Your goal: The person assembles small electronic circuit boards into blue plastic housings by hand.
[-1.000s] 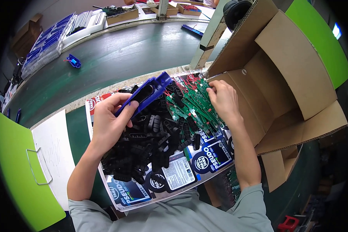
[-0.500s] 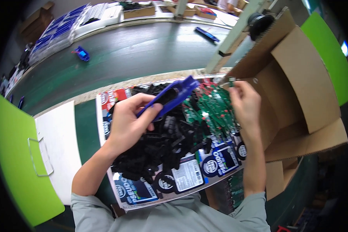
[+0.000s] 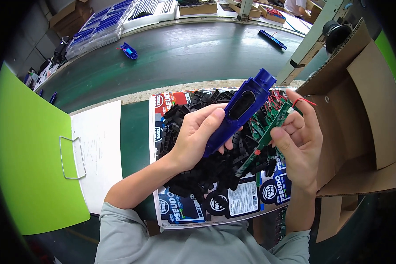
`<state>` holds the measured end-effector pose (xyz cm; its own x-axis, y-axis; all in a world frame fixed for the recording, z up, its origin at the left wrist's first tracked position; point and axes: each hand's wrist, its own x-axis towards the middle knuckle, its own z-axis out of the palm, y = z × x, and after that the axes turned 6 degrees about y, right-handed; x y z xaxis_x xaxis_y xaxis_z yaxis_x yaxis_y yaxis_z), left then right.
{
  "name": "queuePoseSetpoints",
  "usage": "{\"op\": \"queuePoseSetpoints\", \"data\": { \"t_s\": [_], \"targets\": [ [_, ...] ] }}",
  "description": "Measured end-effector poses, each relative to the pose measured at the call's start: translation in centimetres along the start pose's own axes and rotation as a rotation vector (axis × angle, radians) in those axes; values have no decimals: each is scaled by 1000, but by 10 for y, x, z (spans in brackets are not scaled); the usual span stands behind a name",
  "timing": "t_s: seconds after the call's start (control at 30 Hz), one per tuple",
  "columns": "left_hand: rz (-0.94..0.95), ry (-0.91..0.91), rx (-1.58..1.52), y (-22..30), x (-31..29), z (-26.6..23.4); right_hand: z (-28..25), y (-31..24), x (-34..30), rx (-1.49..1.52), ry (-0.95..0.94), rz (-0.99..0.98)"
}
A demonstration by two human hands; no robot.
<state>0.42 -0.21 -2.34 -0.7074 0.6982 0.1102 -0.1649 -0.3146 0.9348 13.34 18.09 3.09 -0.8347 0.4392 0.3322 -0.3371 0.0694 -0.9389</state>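
My left hand (image 3: pixel 200 136) is wrapped round a long blue plastic housing (image 3: pixel 256 93), tilted with its narrower end up and away to the right. A black oval piece (image 3: pixel 242 105) is set in the face turned up. Close beside it, my right hand (image 3: pixel 301 141) pinches a narrow green circuit board (image 3: pixel 267 138) between thumb and fingers. A red wire (image 3: pixel 304 101) comes off the board's upper end. Below the hands lies a heap of small black plastic parts (image 3: pixel 193 171), and more green boards with red wires (image 3: pixel 275 99) are partly hidden behind the right hand.
The parts lie on a printed cardboard sheet (image 3: pixel 180 213). An open cardboard box (image 3: pixel 374 105) stands at the right, a green clipboard (image 3: pixel 39 158) with white paper (image 3: pixel 99 145) at the left. Beyond runs a conveyor belt (image 3: pixel 185 57) carrying blue housings (image 3: pixel 129 51).
The blue housing has been turned over in my left hand, its outer face now up. My right hand has lifted a circuit board from the pile toward it. The view has shifted left.
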Motion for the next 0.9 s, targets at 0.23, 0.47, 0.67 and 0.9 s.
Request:
{"op": "queuePoseSetpoints", "data": {
  "t_s": [0.23,0.47,0.67,0.9],
  "targets": [
    [18,-25,-72,-6,0,-1,29,2,-1,15,66,-212],
    [30,-61,-121,-4,-1,1,34,22,1,-211,60,-383],
    [54,-62,-99,-2,0,1,38,25,3,-198,55,-386],
    [64,-62,-101,-4,0,2,39,25,2,-222,83,-362]
  ]
}}
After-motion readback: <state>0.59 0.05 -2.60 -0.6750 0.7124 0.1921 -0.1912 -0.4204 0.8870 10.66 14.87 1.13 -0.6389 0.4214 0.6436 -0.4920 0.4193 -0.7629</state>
